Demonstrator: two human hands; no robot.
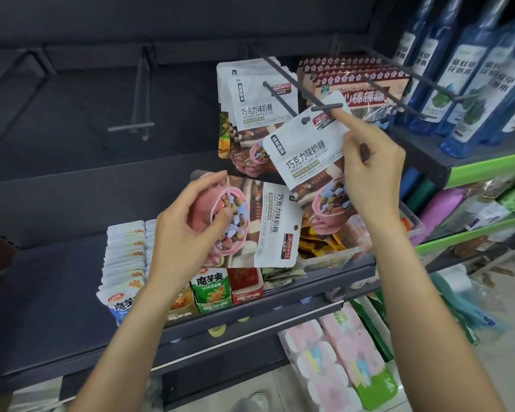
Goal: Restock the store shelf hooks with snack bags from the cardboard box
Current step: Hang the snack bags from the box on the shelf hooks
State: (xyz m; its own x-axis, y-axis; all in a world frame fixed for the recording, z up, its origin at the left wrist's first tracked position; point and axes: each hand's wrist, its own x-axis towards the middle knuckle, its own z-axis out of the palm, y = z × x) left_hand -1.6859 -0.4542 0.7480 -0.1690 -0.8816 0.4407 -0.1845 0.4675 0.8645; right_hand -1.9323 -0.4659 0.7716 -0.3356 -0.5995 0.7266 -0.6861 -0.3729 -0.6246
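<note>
Head view: left hand (188, 221) grips a stack of sideways snack bags (259, 227) above the lower shelf (57, 292). Right hand (372, 162) pinches one tilted snack bag (306, 153), forefinger extended, its hang hole just below the hook tip (327, 107). Behind, hung bags (259, 108) fill the hook.

You stand in a shop. Dark shelves (57, 292) carry rows of packaged snacks (211, 288), metal display hooks (283, 81) hold hanging candy bags (259, 111), and blue bottles (464, 72) line the far right.
</note>
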